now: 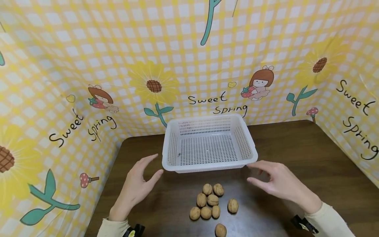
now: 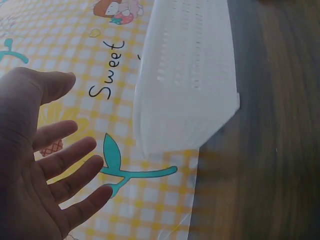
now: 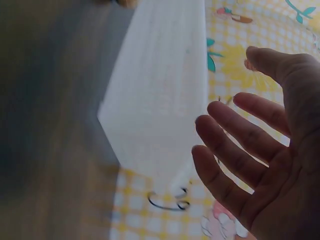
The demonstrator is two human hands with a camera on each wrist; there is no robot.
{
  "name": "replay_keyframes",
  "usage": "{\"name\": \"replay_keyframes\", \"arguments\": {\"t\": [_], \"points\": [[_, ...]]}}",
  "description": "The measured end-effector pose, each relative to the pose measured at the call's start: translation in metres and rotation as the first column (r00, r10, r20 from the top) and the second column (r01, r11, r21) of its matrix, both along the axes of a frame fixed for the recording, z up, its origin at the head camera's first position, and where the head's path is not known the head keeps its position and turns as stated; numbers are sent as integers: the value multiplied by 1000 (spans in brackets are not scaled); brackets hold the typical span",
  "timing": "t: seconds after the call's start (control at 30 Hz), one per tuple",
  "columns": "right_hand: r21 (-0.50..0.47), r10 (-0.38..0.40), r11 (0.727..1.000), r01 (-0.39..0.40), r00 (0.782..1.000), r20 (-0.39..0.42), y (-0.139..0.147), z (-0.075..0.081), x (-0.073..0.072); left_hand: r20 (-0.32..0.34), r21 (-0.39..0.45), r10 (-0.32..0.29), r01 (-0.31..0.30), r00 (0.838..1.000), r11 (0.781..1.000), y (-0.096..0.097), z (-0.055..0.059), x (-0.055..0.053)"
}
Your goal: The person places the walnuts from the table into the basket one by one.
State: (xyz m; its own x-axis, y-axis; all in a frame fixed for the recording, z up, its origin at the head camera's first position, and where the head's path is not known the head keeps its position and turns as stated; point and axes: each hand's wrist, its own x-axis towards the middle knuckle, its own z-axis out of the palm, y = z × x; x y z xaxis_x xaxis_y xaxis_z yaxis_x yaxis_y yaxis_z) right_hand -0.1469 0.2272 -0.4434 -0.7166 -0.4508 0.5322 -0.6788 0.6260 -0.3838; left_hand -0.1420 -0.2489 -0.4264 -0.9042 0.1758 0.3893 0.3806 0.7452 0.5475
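Note:
A white perforated plastic basket (image 1: 204, 168) stands at the back of the table with nothing in it. My left hand (image 1: 137, 184) is just off the basket's left end, thumb and fingers spread apart. The left wrist view has that hand's palm and loosely bent fingers beside the basket's outer wall (image 2: 192, 75), with a gap between. My right hand (image 1: 276, 179) is at the front right corner, fingertips right at the rim, thumb held away below. Several walnuts (image 1: 213, 199) lie on the table in front of the basket, between the two hands.
The dark wooden table (image 1: 284, 141) meets a yellow checked cloth (image 1: 195, 75) with sunflowers and "Sweet Spring" lettering, which hangs behind and at both sides. One walnut (image 1: 220, 230) lies near the front, apart from the group, and another (image 1: 233, 205) to its right.

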Motion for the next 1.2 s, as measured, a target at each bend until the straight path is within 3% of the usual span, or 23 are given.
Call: {"name": "replay_keyframes", "arguments": {"t": [0.13,0.37,0.53,0.77,1.2], "points": [[-60,110,993,-104,988,109,-15,-16,5,-19,22,-15,15,1000,1000,6,-4,-2],[-147,286,956,-255,923,257,-34,-43,10,-46,-22,-8,7,999,1000,18,-23,-6],[-149,320,947,-285,884,341,-39,-53,10,-82,-37,-2,-1,997,999,21,-29,-10],[-153,348,937,-313,831,434,-43,-60,10,-151,-26,9,-13,989,1000,26,-30,-13],[-135,395,917,-375,809,435,-45,-65,13,-188,-54,-12,2,982,999,35,-36,-15]]}}
